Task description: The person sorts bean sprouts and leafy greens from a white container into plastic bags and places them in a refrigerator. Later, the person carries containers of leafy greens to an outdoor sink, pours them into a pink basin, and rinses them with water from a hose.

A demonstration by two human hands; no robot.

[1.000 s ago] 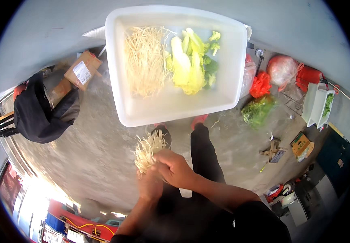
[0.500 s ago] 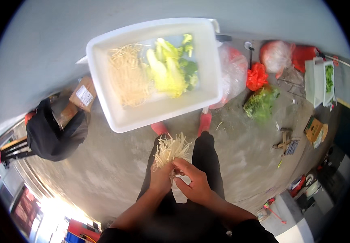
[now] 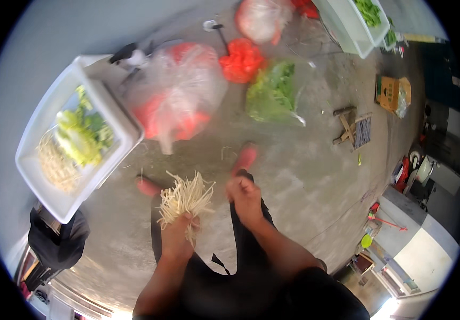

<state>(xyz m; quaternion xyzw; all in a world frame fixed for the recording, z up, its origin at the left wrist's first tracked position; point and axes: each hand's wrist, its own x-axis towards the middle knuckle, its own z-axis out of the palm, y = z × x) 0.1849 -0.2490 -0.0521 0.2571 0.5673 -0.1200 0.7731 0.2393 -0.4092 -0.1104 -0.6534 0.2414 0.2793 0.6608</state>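
My left hand (image 3: 178, 236) is closed round the stem end of a bunch of pale enoki mushrooms (image 3: 186, 196), whose thin stalks fan out above the fist. Apart from the bunch, over my right knee, hovers my right hand (image 3: 245, 201) with its fingers curled in; what they hold, if anything, is hidden. At the left stands a white plastic tub (image 3: 43, 126). Inside it a heap of enoki mushrooms (image 3: 58, 164) lies beside pale-stemmed leafy greens (image 3: 81, 136).
Beyond my feet sit a large clear and pink plastic bag (image 3: 182, 88), a red bag (image 3: 241, 60) and a bag of green leaves (image 3: 273, 95). A folding stool (image 3: 357, 129) and cardboard box (image 3: 392, 94) stand rightward. A black bag (image 3: 57, 240) is at lower left.
The view has swung right, so the tub now appears at the left. My right hand has come away from the enoki bunch, which stays in my left hand.
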